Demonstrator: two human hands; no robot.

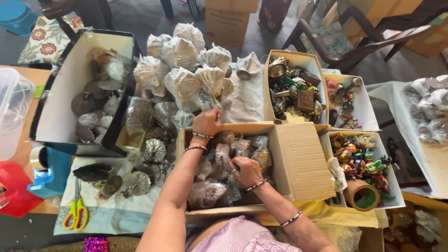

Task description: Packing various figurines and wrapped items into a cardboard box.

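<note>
Lilac-clad torso [242, 238] at bottom centre, both bare arms w/ bead bangles reaching up-frame into a cardboard box [298, 161] at centre. Box holds plastic-wrapped metal pieces [210, 191], brownish, packed close; its right flap is folded flat over the right half. Right hand [246, 171] sits inside the box, mid-frame, fingers curled down onto the wrapped pieces; knuckles toward camera, so cannot tell if it grips one or only presses on them. Left hand [206, 122] is at the box's far rim, fingers bent and pinching the plastic of a wrapped bundle [205, 100] at the foot of the pile beyond. That pile of wrapped fan-shaped items [182, 65] fills upper centre, on a white cloth. Upper left: large white-lined box [60, 107] w/ more wrapped grey pieces. Lower left: yellow-green scissors [77, 212] on a pale cloth, near unwrapped silver shell-like pieces [154, 150]; blue tape dispenser [46, 170] just left of them. Upper right of centre: white box of brass bells and figures [294, 91]; right of it a second white box [347, 100] w/ mixed trinkets. Lower right: box of bright painted figurines [359, 158], w/ a brown tape roll [361, 195] at its near end. Far right edge: more wrapped items [429, 109] on white sheet.
</note>
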